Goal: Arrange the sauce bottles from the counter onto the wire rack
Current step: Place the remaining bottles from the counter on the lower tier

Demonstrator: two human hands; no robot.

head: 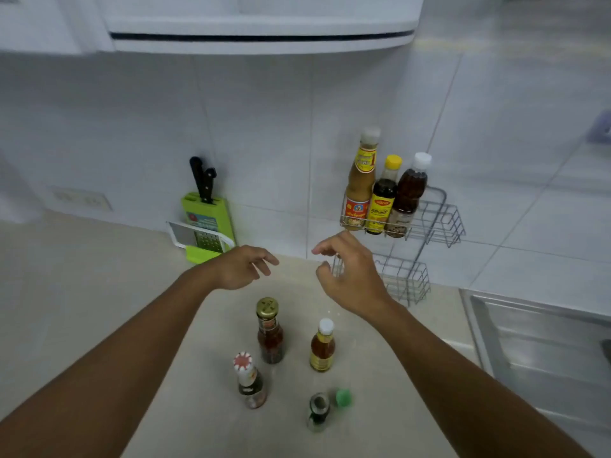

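Both bare hands hang in the air above the beige stone worktop (99, 292), holding nothing. The left hand (243, 267) has its fingers loosely curled and slightly apart, pointing toward the wall. The right hand (352, 276) is open too, fingers bent and spread, its fingertips just in front of the grey two-tier wire rack (439, 223) fixed to the white tiled wall at the worktop's back edge.

Three bottles stand upright side by side at the left end of the rack's upper tier, long axes vertical, caps up: a tall tan sauce bottle with a white cap and red-yellow label (360, 186), a dark sauce bottle with a yellow cap and yellow label (383, 196), and a dark brown bottle with a white cap (408, 193). The right part of the upper tier and the lower tier hold no bottle that can be seen.

Four bottles stand upright on the worktop below the hands, well apart from each other: a red-brown sauce bottle with a gold cap (270, 332), an amber bottle with a white cap and yellow label (322, 347), a bottle with a red-and-white cap (249, 381), and a small dark uncapped bottle (318, 411) nearest the front edge, with a green cap (344, 397) lying just beside it.

At the back edge to the left, a green knife block with black-handled knives (205, 200) leans against the wall, a white-framed grater (198, 236) in front of it.
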